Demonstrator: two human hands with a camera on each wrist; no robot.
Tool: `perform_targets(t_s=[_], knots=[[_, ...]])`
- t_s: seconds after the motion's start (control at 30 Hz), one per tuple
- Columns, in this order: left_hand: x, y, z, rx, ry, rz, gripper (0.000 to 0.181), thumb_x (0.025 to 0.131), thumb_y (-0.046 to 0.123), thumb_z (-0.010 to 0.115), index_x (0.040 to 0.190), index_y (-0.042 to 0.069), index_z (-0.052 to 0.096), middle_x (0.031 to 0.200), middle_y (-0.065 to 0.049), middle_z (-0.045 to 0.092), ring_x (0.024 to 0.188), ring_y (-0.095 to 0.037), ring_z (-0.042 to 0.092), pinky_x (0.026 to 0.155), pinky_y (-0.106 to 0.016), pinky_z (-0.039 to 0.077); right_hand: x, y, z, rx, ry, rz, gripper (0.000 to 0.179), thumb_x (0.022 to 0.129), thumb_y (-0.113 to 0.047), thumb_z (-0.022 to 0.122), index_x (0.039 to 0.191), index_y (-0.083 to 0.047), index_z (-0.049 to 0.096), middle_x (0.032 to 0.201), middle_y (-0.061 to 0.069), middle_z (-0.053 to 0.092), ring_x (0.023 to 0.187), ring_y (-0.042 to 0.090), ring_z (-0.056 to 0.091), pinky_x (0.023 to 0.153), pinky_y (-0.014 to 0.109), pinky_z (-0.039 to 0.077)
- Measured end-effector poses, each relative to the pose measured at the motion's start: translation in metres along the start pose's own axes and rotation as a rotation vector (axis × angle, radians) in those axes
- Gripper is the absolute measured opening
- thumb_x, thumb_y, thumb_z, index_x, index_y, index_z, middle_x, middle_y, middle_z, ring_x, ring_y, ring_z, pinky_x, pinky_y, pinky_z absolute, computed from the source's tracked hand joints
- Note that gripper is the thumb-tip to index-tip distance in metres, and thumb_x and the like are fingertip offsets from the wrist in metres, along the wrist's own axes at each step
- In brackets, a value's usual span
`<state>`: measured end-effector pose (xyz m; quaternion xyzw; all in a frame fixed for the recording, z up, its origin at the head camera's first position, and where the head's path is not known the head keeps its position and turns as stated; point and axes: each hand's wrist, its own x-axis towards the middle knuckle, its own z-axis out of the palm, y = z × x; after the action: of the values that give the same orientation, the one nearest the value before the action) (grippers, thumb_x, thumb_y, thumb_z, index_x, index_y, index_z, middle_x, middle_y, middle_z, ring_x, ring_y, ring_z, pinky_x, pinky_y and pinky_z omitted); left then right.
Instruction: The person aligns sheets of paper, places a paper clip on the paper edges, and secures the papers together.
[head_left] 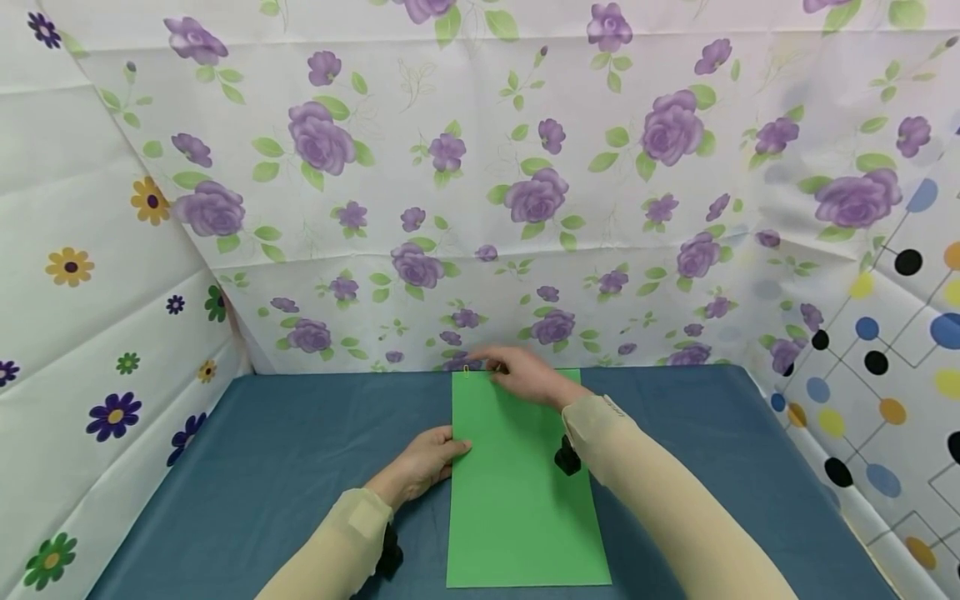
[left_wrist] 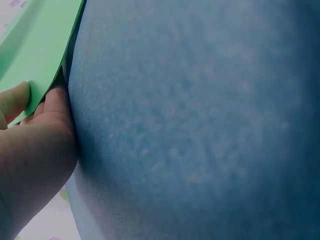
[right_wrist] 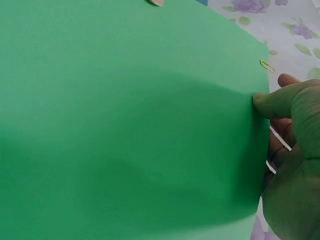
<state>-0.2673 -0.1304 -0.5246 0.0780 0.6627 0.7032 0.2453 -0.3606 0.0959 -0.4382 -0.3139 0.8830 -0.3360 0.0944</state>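
A long green sheet of paper lies lengthwise on the table, and its edge looks layered in the left wrist view. My left hand pinches its left edge, thumb on top and fingers tucked beneath. At the far edge, my right hand grips the paper; in the right wrist view the thumb presses its face while the other fingers are behind, partly hidden. A small yellow paper clip sits on that far edge near the left corner, just beside the right fingertips.
Blue cloth covers the table on both sides of the paper. Behind rises a white curtain with purple flowers, with patterned cloth walls at left and right. Black wrist devices hang under both forearms.
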Motion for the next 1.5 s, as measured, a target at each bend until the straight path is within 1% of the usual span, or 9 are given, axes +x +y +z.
perform_targets(t_s=[0.2,0.37,0.6,0.83,1.1,1.37,1.5], knots=[[0.001,0.0006,0.0006,0.003,0.007,-0.015,0.037,0.11,0.012,0.05,0.141,-0.007,0.052,0.128,-0.018,0.066,0.112,-0.029,0.067,0.093,-0.041,0.058,-0.0007,-0.003,-0.0012,-0.052,-0.016,-0.007,0.048,0.106,-0.003,0.053,0.148,-0.027,0.058,0.141,0.002,0.059,0.124,0.02,0.057,0.092,0.04,0.053],[0.0017,0.0013,0.0014,0.014,0.011,-0.029,0.038,0.11,0.013,0.051,0.141,-0.008,0.051,0.128,-0.018,0.067,0.112,-0.028,0.067,0.093,-0.041,0.057,-0.0016,-0.0044,-0.0015,-0.068,-0.027,-0.006,0.047,0.106,-0.002,0.053,0.147,-0.024,0.058,0.144,0.005,0.057,0.126,0.022,0.057,0.096,0.043,0.053],[0.0015,0.0019,0.0018,0.011,0.009,-0.039,0.038,0.11,0.012,0.051,0.142,-0.008,0.051,0.13,-0.019,0.066,0.113,-0.028,0.067,0.094,-0.04,0.057,-0.0014,-0.0051,-0.0014,-0.072,-0.031,-0.011,0.047,0.106,-0.001,0.05,0.146,-0.024,0.059,0.145,0.01,0.057,0.126,0.023,0.057,0.094,0.043,0.053],[0.0012,0.0019,0.0021,0.013,0.009,-0.034,0.038,0.11,0.012,0.051,0.142,-0.008,0.05,0.131,-0.02,0.064,0.115,-0.029,0.066,0.096,-0.041,0.056,-0.0016,-0.0051,-0.0002,-0.084,-0.02,-0.011,0.046,0.106,-0.002,0.051,0.146,-0.023,0.06,0.144,0.007,0.058,0.124,0.022,0.057,0.094,0.043,0.053],[0.0026,0.0001,0.0016,0.01,0.023,-0.041,0.038,0.11,0.012,0.051,0.143,-0.007,0.051,0.129,-0.017,0.066,0.114,-0.028,0.067,0.095,-0.041,0.056,-0.0028,-0.0073,-0.0002,-0.095,-0.007,0.012,0.046,0.105,-0.002,0.053,0.141,-0.029,0.063,0.14,0.0,0.06,0.122,0.019,0.059,0.094,0.041,0.053],[0.0031,-0.0015,0.0008,0.002,0.017,-0.036,0.038,0.11,0.012,0.051,0.142,-0.007,0.051,0.128,-0.016,0.067,0.112,-0.026,0.067,0.094,-0.04,0.057,-0.0017,-0.0059,0.0007,-0.101,0.002,0.013,0.043,0.105,-0.003,0.055,0.138,-0.029,0.066,0.132,-0.001,0.063,0.112,0.016,0.06,0.085,0.036,0.052],[0.0015,0.0006,0.002,0.004,0.013,-0.04,0.037,0.11,0.011,0.05,0.142,-0.008,0.05,0.129,-0.017,0.066,0.113,-0.027,0.067,0.094,-0.04,0.057,-0.0023,-0.0059,0.0004,-0.093,0.005,0.024,0.041,0.105,-0.005,0.057,0.137,-0.029,0.067,0.13,-0.003,0.064,0.112,0.015,0.06,0.085,0.035,0.052]])
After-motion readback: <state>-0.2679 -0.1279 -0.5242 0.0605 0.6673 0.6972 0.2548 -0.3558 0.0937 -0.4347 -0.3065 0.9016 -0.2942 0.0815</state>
